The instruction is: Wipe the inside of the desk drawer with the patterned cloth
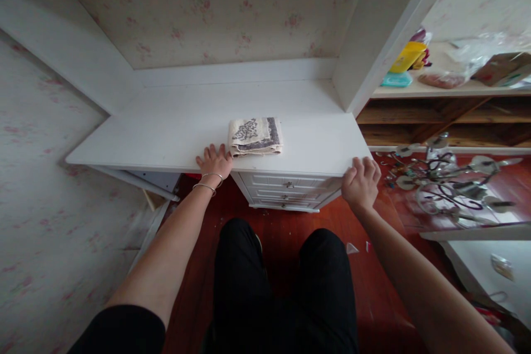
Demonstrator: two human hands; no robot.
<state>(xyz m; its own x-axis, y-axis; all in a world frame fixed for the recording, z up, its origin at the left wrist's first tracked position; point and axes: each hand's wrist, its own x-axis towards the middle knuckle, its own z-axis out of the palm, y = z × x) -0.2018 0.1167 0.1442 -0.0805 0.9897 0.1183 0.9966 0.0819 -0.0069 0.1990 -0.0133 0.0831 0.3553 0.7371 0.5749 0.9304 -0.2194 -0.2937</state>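
Cloth (255, 138), folded, on the white desk (182, 121) near the front edge, just beside the left hand (214, 161). With left fingers spread flat on the top. With the right hand (362, 182) at the corner, fingers bent and close together; pinching the edge or not, cannot tell. With a hard tug from 2 hands, could maybe shake the cloth off onto the red floor (282, 232).

Sleeve (120, 332): plain black, short, with a straight hem
Bangles (214, 192): two thin, round, silvery metal rings about the left wrist (207, 181)
Trousers (286, 321): black, matte, unpatterned cloth
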